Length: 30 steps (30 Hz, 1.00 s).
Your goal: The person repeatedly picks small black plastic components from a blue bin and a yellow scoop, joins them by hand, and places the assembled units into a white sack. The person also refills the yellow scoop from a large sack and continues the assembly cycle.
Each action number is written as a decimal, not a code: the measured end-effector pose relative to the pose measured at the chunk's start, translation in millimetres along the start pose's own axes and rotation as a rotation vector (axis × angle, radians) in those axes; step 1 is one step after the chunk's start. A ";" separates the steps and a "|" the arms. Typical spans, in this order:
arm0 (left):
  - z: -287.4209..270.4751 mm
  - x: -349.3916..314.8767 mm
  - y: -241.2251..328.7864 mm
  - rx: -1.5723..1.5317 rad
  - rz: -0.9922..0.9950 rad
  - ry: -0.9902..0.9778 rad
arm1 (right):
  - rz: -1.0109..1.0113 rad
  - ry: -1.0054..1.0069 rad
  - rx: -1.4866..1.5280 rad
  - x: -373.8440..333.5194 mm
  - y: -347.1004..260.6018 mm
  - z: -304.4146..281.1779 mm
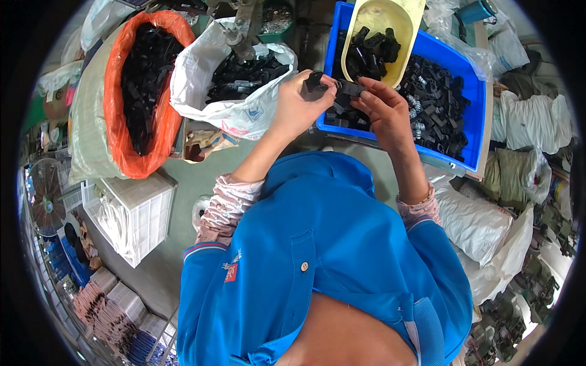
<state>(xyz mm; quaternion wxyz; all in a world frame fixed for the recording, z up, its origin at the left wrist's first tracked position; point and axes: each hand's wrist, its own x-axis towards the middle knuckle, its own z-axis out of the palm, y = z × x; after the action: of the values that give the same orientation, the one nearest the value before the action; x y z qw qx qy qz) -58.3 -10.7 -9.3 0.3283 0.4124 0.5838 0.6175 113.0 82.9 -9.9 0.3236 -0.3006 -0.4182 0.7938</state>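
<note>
My left hand (298, 104) is closed round a dark black plastic part (314, 87), with the thumb and fingers on either side of it. Close on its right, my right hand (386, 111) pinches a small black block (350, 89) between thumb and fingertips. The two pieces almost meet; I cannot tell whether they are joined. Both hands hover over the near left part of a blue bin (480, 131), which holds many loose black parts (436, 104) and metal springs (416, 105). A yellow tray (410, 15) with black pieces (372, 53) rests across the bin's far left side.
Left of my hands stands a white sack (201, 94) of black parts, below a metal machine head (243, 43). Farther left is an orange-lined sack (113, 104) of black pieces. A white plastic crate (143, 222) sits on the floor; stuffed sacks (473, 219) lie at the right.
</note>
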 end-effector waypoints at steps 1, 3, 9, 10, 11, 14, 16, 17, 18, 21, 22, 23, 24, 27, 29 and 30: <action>-0.6 0.0 -0.9 0.036 0.047 0.009 | 0.003 -0.009 0.006 0.6 0.5 -0.9; -1.1 1.0 -1.2 0.090 0.139 0.047 | 0.008 -0.027 0.018 2.2 2.9 -2.5; -10.0 4.2 -4.1 0.100 0.044 0.028 | -0.072 -0.080 -0.113 8.5 6.1 -3.9; -12.3 3.6 -4.8 0.050 -0.054 0.004 | -0.077 -0.097 -0.141 9.5 5.9 -4.6; -13.4 3.3 -5.4 0.000 -0.152 -0.020 | -0.083 -0.113 -0.169 10.6 5.6 -5.4; -12.4 6.7 -6.8 -0.267 -0.278 -0.014 | -0.049 -0.130 -0.192 15.5 3.8 -9.7; -12.2 6.3 -10.5 -0.324 -0.341 0.007 | -0.031 -0.131 -0.192 17.3 3.7 -12.6; -12.2 6.3 -11.7 -0.353 -0.374 0.018 | -0.033 -0.132 -0.195 17.7 4.2 -14.0; -12.5 7.4 -11.7 -0.360 -0.399 0.017 | -0.035 -0.134 -0.197 17.8 4.8 -15.1; -12.6 9.2 -9.7 -0.370 -0.474 0.008 | -0.087 -0.138 -0.239 16.5 8.3 -15.7; -12.6 9.6 -9.1 -0.365 -0.498 0.004 | -0.085 -0.137 -0.254 16.7 9.4 -16.7; -12.7 10.2 -8.7 -0.360 -0.521 0.000 | -0.084 -0.136 -0.270 16.5 10.8 -18.3; -13.0 11.0 -8.3 -0.362 -0.531 -0.002 | -0.083 -0.136 -0.285 16.7 11.3 -19.0; -13.0 12.1 -7.8 -0.376 -0.562 -0.023 | -0.041 -0.104 -0.249 16.7 6.9 -16.8; -12.5 12.2 -8.3 -0.394 -0.579 -0.051 | 0.021 -0.074 -0.199 17.5 4.2 -17.1; -14.4 12.1 -9.2 -0.406 -0.594 -0.101 | 0.052 -0.061 -0.173 17.8 2.6 -17.3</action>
<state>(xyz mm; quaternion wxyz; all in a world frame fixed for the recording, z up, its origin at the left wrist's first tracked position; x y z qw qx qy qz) -77.3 -5.5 -16.7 0.5970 0.1811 0.5267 0.5774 114.4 103.5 -23.9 0.2629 -0.3139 -0.4870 0.7715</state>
